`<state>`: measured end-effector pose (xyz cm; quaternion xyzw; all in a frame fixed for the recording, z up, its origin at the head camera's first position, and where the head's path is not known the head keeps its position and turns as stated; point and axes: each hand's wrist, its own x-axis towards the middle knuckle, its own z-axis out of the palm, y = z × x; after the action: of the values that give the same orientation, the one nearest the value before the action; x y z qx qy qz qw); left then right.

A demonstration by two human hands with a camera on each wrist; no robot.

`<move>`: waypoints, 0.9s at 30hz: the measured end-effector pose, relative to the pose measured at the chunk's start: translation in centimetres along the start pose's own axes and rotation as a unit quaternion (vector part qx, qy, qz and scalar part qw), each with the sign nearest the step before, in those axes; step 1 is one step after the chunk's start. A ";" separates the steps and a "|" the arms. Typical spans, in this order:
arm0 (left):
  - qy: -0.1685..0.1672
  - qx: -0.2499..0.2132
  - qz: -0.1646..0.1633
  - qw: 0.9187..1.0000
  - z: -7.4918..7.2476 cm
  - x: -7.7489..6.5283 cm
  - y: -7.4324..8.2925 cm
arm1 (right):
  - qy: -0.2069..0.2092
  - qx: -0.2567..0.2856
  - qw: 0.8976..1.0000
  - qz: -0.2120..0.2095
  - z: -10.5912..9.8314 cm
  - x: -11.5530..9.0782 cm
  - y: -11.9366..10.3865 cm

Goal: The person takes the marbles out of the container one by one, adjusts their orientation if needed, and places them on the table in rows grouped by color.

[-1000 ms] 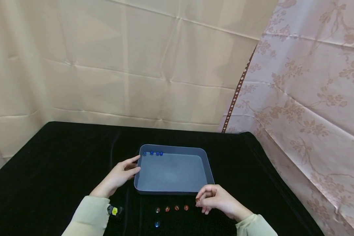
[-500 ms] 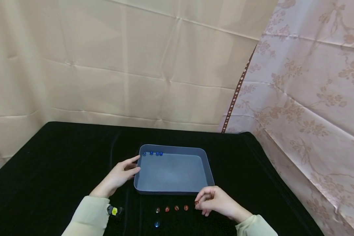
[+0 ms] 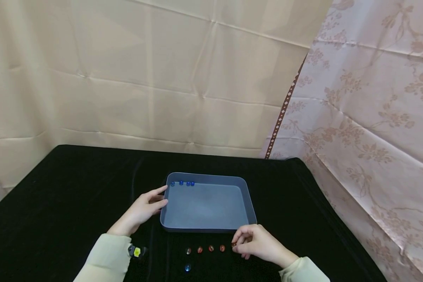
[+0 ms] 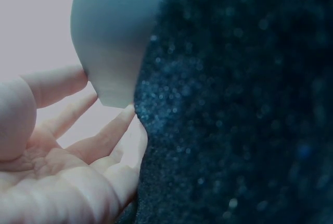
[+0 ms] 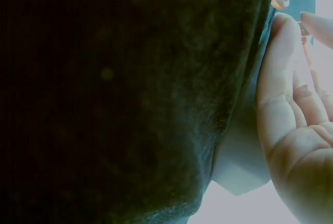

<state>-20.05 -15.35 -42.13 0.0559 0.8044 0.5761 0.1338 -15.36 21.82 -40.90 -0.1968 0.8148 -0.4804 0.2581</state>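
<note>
A grey-blue rectangular tray (image 3: 208, 205) lies on the black cloth, with several blue marbles (image 3: 188, 183) along its far left side. My left hand (image 3: 144, 208) touches the tray's left wall with extended fingertips; the left wrist view shows these fingers (image 4: 106, 135) against the tray's wall (image 4: 114, 67). Just off the tray's near right corner, my right hand (image 3: 255, 243) pinches a reddish marble (image 3: 234, 244) between thumb and index finger, partly hidden by them. To its left, several reddish marbles (image 3: 211, 248) form a row in front of the tray, ending in a clear-looking marble (image 3: 188, 251).
A lone light-blue marble (image 3: 188, 268) sits nearer to me, below the row's left end. Black cloth (image 3: 91, 188) covers the table. A cream curtain (image 3: 127, 78) hangs behind it, and a pink floral cloth (image 3: 373, 117) hangs along the right side.
My right hand has moved slightly down and left with the pinched marble, closer to the row's right end. The left hand, the tray and the other marbles look unmoved.
</note>
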 end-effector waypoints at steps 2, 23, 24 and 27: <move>0.001 0.001 0.000 1.000 0.0 0.0 0.0 | -0.002 0.000 1.000 0.002 0.0 0.0 0.1; 0.002 -0.001 0.002 1.000 0.0 0.0 -0.1 | -0.001 -0.029 0.999 0.019 0.1 0.5 -0.1; 0.002 -0.001 0.002 1.000 0.0 0.0 -0.1 | -0.001 -0.032 0.999 0.018 0.2 0.5 -0.1; 0.000 -0.002 0.002 1.000 0.0 -0.1 -0.1 | 0.001 -0.040 0.999 0.011 0.3 0.5 -0.2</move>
<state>-19.98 -15.37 -42.17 0.0571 0.8030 0.5782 0.1327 -15.59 21.25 -41.01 -0.1972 0.8356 -0.4448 0.2549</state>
